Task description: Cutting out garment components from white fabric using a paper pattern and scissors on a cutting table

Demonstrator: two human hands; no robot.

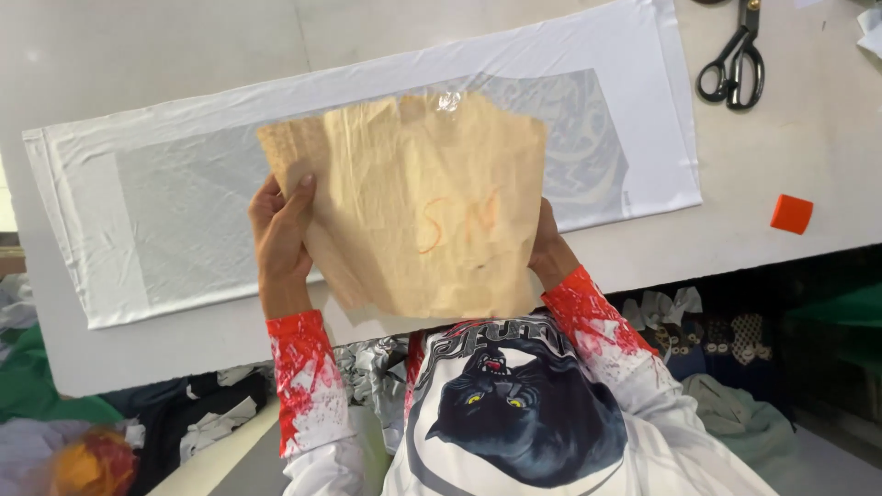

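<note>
I hold a crumpled tan paper pattern [413,202] with orange handwriting up in front of me, above the table. My left hand [280,234] grips its left edge, thumb on the front. My right hand [548,248] grips the right edge, mostly hidden behind the sheet. Under the paper lies a long white fabric piece [165,174] with a grey printed panel [570,138], spread flat across the white table [808,156].
Black-handled scissors [733,64] lie at the table's far right. A small orange block [791,213] sits near the right front edge. Heaps of cloth scraps [202,413] fill the floor below the table's front edge.
</note>
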